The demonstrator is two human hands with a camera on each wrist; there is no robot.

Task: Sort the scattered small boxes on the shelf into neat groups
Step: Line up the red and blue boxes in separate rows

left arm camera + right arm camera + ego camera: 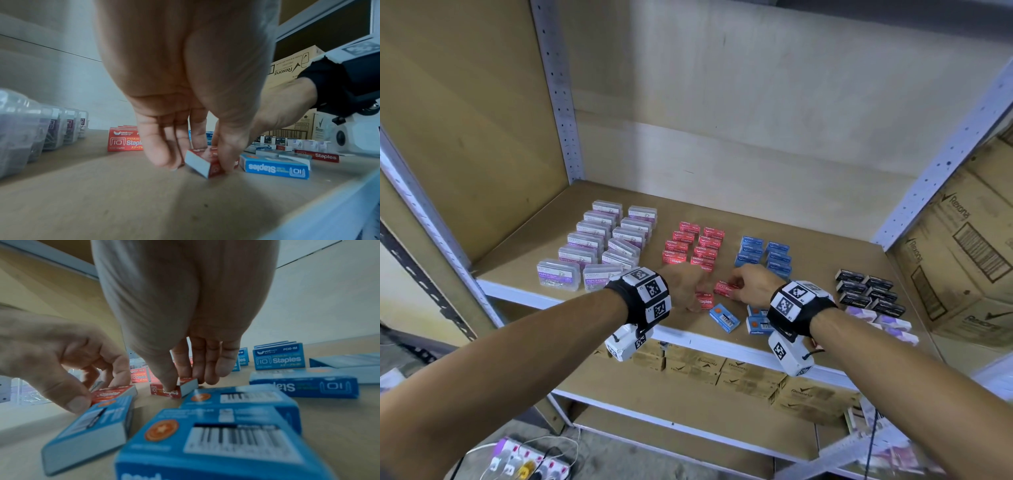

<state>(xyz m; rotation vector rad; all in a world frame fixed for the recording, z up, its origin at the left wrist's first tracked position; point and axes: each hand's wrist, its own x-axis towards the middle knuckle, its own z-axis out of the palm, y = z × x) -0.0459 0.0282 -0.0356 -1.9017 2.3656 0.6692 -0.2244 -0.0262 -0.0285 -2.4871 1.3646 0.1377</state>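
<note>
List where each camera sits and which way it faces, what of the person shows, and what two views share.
Head: worn on the head, looking down at the shelf; both forearms and wristbands show.
Left wrist: looks along the left hand, which pinches a red staples box.
Right wrist: looks along the right hand, which pinches another red staples box.
Shared: both wrist views show the standing red group behind.

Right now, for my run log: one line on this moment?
left hand: pinches red cardboard staples box | right hand: pinches second red staples box
</note>
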